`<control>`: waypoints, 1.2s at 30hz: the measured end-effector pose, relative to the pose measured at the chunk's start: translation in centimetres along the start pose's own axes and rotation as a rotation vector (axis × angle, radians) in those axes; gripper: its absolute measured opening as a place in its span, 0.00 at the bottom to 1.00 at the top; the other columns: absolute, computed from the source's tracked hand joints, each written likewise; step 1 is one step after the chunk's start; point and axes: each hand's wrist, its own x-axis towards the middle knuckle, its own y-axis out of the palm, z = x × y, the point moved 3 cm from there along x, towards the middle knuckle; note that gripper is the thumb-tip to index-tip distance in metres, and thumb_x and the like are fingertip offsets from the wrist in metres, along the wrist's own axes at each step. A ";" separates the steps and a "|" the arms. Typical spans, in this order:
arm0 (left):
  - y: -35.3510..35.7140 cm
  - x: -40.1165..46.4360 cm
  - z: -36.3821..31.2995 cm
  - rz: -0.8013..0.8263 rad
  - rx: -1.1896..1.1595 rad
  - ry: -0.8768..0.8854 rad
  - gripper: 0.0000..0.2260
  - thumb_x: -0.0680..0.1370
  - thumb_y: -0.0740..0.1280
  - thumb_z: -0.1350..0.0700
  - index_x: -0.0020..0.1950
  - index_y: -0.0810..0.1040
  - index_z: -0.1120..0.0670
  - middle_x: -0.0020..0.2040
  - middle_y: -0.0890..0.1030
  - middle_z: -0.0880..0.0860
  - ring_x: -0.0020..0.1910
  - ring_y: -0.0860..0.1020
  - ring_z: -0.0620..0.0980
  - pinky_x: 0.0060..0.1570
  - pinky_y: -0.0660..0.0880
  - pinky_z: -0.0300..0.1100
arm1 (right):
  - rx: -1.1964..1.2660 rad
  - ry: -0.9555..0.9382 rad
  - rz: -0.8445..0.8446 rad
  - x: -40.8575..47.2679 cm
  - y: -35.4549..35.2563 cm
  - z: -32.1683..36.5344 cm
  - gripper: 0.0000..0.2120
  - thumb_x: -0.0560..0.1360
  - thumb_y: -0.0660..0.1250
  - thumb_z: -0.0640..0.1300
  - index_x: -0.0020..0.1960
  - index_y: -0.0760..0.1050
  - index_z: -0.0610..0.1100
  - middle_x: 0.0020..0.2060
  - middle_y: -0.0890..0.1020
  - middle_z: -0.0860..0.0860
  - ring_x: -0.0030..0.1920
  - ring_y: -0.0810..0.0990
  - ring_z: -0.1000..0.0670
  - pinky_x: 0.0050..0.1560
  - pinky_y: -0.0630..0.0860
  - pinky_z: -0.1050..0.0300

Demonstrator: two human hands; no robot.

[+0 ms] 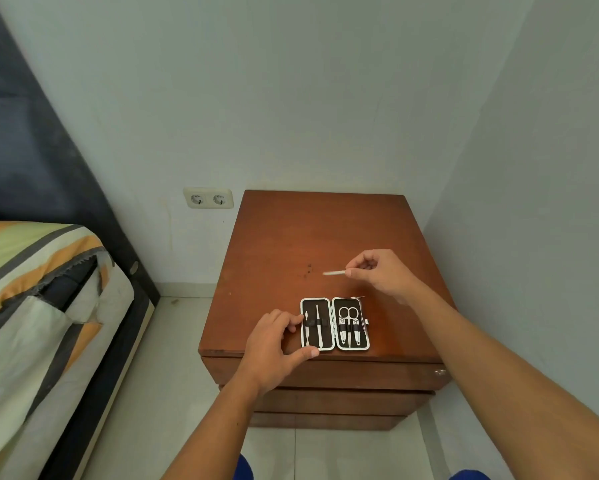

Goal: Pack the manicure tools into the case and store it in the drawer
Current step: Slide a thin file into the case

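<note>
- On the nightstand (291, 237), near its front edge, the case (335, 323) lies spread flat with both halves facing up.
- Left half of the case: two slim metal tools (317, 325) sit upright under an elastic strap.
- Right half of the case: scissors (347, 323) and other small tools sit strapped side by side; what each one is cannot be told.
- At the left rim of the case, the left hand (273, 344) braces it: fingertips touch the upper left edge and the thumb presses the lower left corner, with the fingers loosely curved and nothing closed inside them.
- Behind the case and to its right, the right hand (382, 271) hovers above the wood, thumb and forefinger pinching one end of a thin pale tool (334, 273), the other fingers curled.
- That thin tool points left, clear of the case, and is blurred.
- Below the case, the nightstand's front shows stacked drawers (325, 372), all closed.
- Left of the nightstand are a wall socket (208, 198) and a bed (31, 289) with striped bedding.
</note>
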 end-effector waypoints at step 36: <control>0.0 0.0 -0.2 0.012 0.000 -0.015 0.25 0.70 0.77 0.35 0.62 0.76 0.44 0.54 0.75 0.38 0.55 0.72 0.38 0.52 0.74 0.37 | -0.049 -0.031 -0.003 -0.3 4.3 1.5 0.07 0.73 0.80 0.48 0.44 0.83 0.48 0.37 0.87 0.52 0.36 0.80 0.58 0.44 0.76 0.59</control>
